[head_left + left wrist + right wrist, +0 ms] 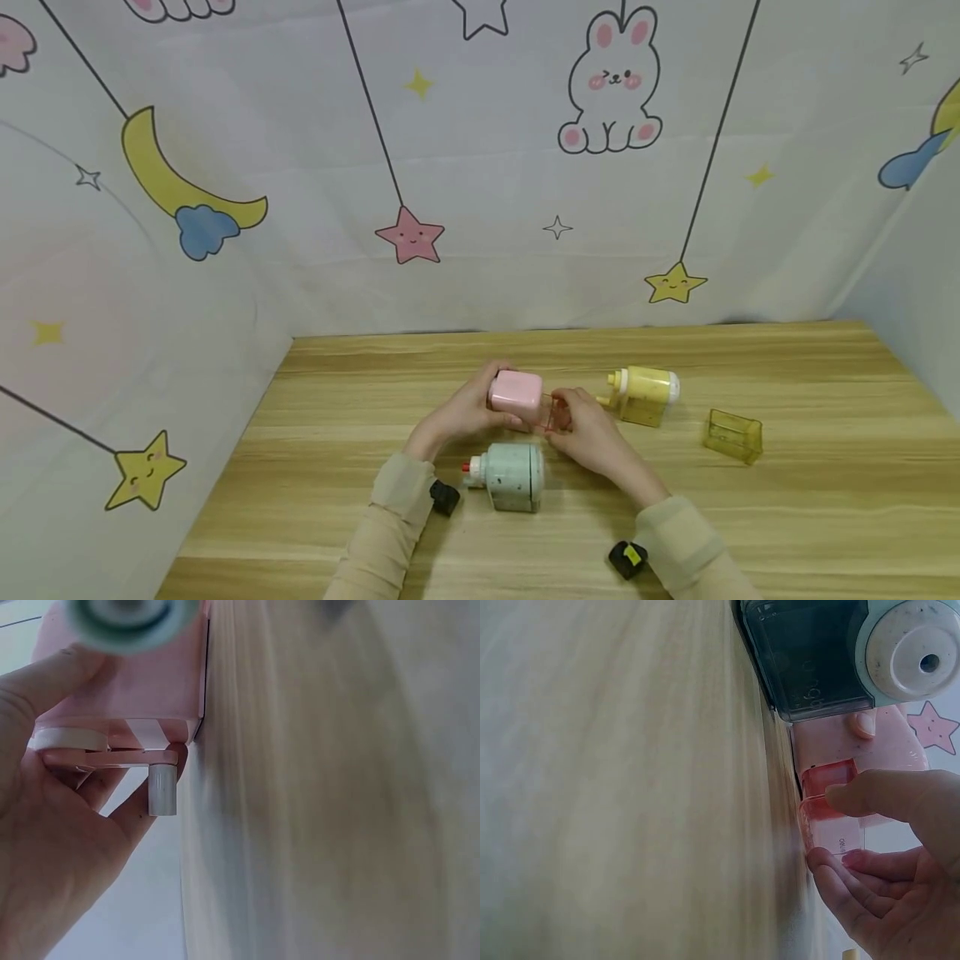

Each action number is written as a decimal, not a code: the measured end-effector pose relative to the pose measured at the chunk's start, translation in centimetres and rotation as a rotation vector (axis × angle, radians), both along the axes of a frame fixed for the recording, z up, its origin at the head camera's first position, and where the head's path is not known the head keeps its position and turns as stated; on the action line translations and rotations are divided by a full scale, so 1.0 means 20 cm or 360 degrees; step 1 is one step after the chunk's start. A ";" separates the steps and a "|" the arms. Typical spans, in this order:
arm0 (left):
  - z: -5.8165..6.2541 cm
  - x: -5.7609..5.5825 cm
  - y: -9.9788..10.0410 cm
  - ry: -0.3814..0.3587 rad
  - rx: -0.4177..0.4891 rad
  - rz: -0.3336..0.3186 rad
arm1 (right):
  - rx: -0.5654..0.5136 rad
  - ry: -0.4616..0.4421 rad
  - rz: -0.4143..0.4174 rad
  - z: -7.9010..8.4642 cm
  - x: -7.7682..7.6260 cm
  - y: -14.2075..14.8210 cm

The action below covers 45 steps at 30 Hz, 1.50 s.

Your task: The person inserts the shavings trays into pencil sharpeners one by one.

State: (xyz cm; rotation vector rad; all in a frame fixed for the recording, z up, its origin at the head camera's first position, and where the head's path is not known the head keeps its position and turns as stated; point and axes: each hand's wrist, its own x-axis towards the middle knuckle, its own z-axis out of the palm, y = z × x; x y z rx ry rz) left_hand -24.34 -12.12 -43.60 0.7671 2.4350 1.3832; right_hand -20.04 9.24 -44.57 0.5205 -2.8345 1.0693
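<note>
A pink pencil sharpener [517, 393] sits on the table, gripped from its crank side by my left hand [471, 408]. In the left wrist view, its crank handle [162, 789] with a white knob points toward my palm, and the thumb lies along the body. My right hand [592, 433] pinches the clear reddish shavings drawer [832, 817] between thumb and fingers. This drawer sticks partway out of the sharpener's right side. Nearer to me, between my forearms, stands a mint-green pencil sharpener [516, 479] with a red-tipped part on its left.
Right of my hands stands a yellow pencil sharpener [648, 386], its crank facing left. Farther right lies a loose clear yellow shavings drawer [733, 436]. Black wrist devices [627, 559] hang by both cuffs. A patterned cloth [495, 167] walls the table's back and sides.
</note>
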 end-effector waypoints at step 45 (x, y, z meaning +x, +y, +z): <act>0.00 -0.01 0.01 -0.0038 0.0069 -0.0060 | -0.0045 -0.0031 0.0047 0.01 0.00 -0.01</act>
